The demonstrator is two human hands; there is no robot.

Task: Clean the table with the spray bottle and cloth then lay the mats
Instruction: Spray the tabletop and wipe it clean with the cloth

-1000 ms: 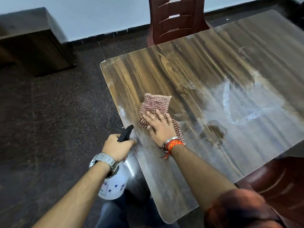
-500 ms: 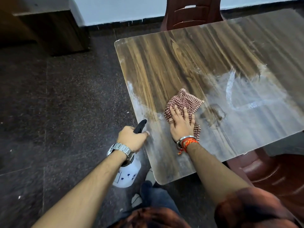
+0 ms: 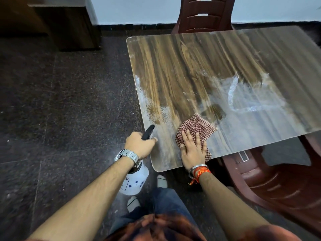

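Note:
A wooden table (image 3: pixel 191 66) fills the right half of the view, with white smears and wet streaks across its near part. My right hand (image 3: pixel 192 150) lies flat on a red-and-white checked cloth (image 3: pixel 198 127), pressing it onto the table near the front corner. My left hand (image 3: pixel 139 145) grips the black trigger head of a white spray bottle (image 3: pixel 137 181), held beside the table's left edge, just off the surface. No mats are in view.
A dark red plastic chair (image 3: pixel 206 14) stands at the table's far side, and another (image 3: pixel 286 188) at the near right. A dark wooden cabinet (image 3: pixel 66 25) sits at the back left against the wall. Dark stone floor (image 3: pixel 60 110) spreads to the left.
My right hand has slid the cloth across the table toward the near right, closer to the front edge. The left hand keeps holding the bottle by the table's edge.

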